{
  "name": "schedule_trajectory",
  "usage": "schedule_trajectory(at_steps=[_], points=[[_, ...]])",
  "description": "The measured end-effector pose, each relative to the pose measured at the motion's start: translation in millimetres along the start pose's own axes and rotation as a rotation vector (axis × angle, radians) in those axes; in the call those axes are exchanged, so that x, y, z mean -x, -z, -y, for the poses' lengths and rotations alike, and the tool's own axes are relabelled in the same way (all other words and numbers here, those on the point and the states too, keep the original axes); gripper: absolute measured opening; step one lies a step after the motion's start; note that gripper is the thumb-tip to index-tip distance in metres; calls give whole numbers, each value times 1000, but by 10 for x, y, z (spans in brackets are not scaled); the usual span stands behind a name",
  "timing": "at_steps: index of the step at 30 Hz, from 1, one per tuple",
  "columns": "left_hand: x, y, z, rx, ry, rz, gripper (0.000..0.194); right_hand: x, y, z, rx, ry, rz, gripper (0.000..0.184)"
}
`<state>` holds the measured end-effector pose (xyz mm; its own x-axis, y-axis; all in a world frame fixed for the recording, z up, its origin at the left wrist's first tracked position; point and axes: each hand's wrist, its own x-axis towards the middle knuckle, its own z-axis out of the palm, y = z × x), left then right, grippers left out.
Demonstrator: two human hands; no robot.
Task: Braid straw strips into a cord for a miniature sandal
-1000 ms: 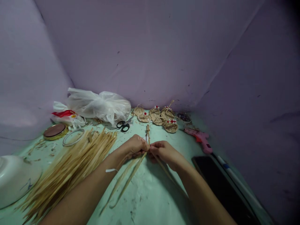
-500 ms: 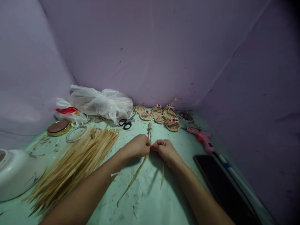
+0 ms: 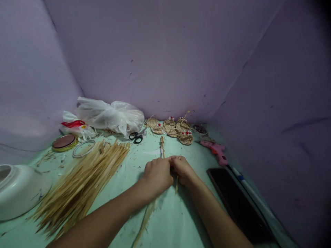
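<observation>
Between my hands runs a thin braid of dried plant fibre (image 3: 162, 146), its knotted end pointing away from me on the table. My left hand (image 3: 158, 175) is closed, back upward, over the near part of the braid and its strands. Beside it my right hand (image 3: 181, 167) pinches at the same spot, the two hands touching. A loose fibre strand (image 3: 146, 220) trails toward me from under the left hand, and a short strand end (image 3: 177, 185) hangs below the right. The fingertips of my left hand are hidden.
At left lie a bundle of dried fibre strips (image 3: 82, 182), a white jar (image 3: 23, 191), a tape ring (image 3: 84, 148) and a round tin (image 3: 64, 142). Behind are plastic bags (image 3: 111, 117), scissors (image 3: 137, 136) and woven slippers (image 3: 170, 128). Right: a pink glue gun (image 3: 216, 150) and dark phone (image 3: 238, 203).
My left hand has turned over and moved nearer and right, now covering the join. My right hand keeps its pinch at the braid. The view has shifted slightly.
</observation>
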<state>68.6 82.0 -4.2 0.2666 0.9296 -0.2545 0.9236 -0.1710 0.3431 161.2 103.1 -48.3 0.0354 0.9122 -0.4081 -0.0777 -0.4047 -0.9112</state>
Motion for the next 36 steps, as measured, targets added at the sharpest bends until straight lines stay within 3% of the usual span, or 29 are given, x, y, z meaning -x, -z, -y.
schedule_trajectory(at_steps=[4, 7, 10, 13, 16, 20, 22, 24, 27, 29, 32, 36], points=[[59, -75, -42, -67, -93, -44, 27, 7, 19, 6, 7, -17, 18, 8], [-10, 51, 50, 1, -107, -47, 23, 8, 33, 20, 27, -33, 51, 7], [-169, 218, 191, 175, 6, -139, 22, 5, 59, 35, 50, -71, 115, 7], [-315, 252, 270, 576, 191, 42, 28, 6, 90, 51, 58, -90, 184, 5], [-395, 158, 293, 936, 258, 267, 23, 3, 110, 62, 46, -71, 244, 5], [-451, 47, 346, 1047, 225, 452, 11, -31, 118, 61, 96, -2, 301, 7], [-477, 18, 379, 951, 226, 412, 11, -41, 119, 66, 283, 78, 250, 10], [-503, -11, 403, 780, 229, 277, 12, -24, 113, 86, 614, 239, 130, 12], [-531, -65, 423, 561, 127, 67, 12, 58, 88, 142, 1129, 473, -34, 15], [-540, -101, 431, 538, 55, 25, 11, 126, 61, 181, 1334, 504, -73, 19], [-542, -145, 435, 618, 36, 74, 12, 195, 17, 210, 1454, 469, -113, 21], [-548, -174, 429, 639, 36, 75, 10, 195, -13, 175, 1444, 463, -155, 22]])
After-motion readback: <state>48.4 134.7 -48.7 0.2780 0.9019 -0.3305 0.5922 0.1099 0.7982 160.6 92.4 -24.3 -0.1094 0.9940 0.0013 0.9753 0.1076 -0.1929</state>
